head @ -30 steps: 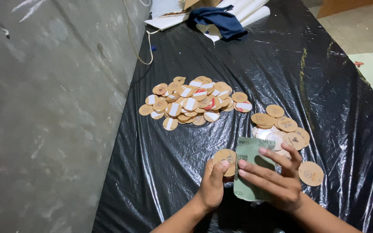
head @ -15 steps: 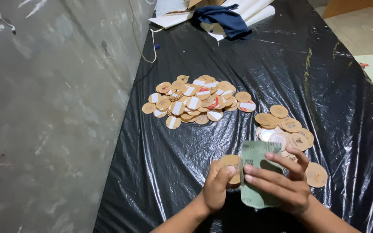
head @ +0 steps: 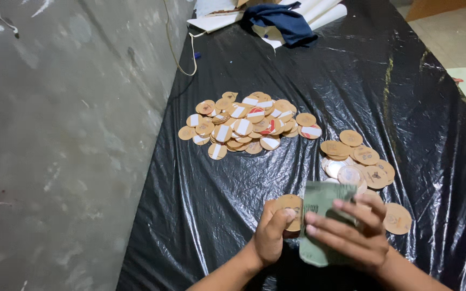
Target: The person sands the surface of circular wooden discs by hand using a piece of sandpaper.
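A person's two hands work at the near edge of a table covered in black plastic sheet (head: 276, 64). The left hand (head: 272, 237) has its fingers curled around a brown cardboard disc (head: 290, 206), the thumb pressed on the disc's near face and the fingertips wrapped behind it, so the disc stands almost upright above the knuckles. Just to its right, the right hand (head: 351, 237) is closed on a pale green pad (head: 319, 215), its fingers laid flat across the pad's front and the thumb hidden behind; the pad's left edge touches the disc.

Farther out on the sheet, left of centre, lies a heap of discs with white strips (head: 246, 123), several overlapping. To the right, nearer the hands, sits a smaller cluster of plain brown discs (head: 358, 159), and one single disc (head: 397, 218) lies alone just right of the right hand. At the far end of the table, a dark blue cloth (head: 281, 20) rests on white paper sheets (head: 324, 9), with a thin cord (head: 182, 59) trailing down the table's left edge.
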